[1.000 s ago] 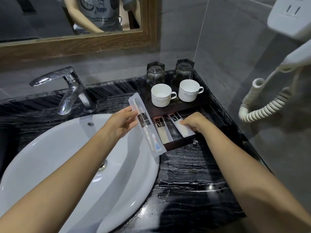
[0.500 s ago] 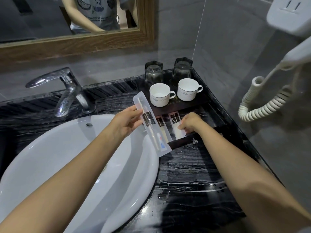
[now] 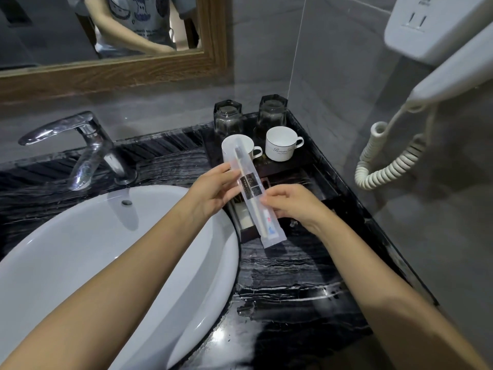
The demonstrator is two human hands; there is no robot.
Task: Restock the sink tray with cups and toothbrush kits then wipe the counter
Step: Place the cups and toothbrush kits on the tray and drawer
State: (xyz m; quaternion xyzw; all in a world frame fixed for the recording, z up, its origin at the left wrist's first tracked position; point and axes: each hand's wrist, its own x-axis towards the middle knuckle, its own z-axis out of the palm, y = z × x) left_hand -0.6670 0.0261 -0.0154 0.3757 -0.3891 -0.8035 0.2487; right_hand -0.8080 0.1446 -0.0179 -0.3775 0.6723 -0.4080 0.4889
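Above the front edge of the dark tray [image 3: 314,161], at about one o'clock from the white basin [image 3: 80,263], I have both hands on one toothbrush kit [image 3: 253,193]. My left hand [image 3: 210,190] pinches the clear sleeve on its left edge near the middle, fingers closed on the plastic. My right hand [image 3: 290,201] closes on the right edge lower down, close to the small toothpaste tube. So both grips are shut on the same kit, and it hangs in the air, touching nothing else that I can make out.

The kit's long axis runs from about eleven o'clock, where the bristle end overlaps my view of the left white cup [image 3: 249,152], down to five o'clock, where the sealed bottom juts past the tray's near rim over the black counter [image 3: 288,276]. The front compartment of the tray lies directly beneath the kit; how full it is I cannot tell, as my hands hide most of it.

My judgement: the next move is a short drop, with the kit turned a little so that it lines up with the compartment's length. The right hand is nearer the tray and looks better placed to guide it in. The second white cup [image 3: 280,146] and two glass tumblers [image 3: 272,113] already stand at twelve o'clock.
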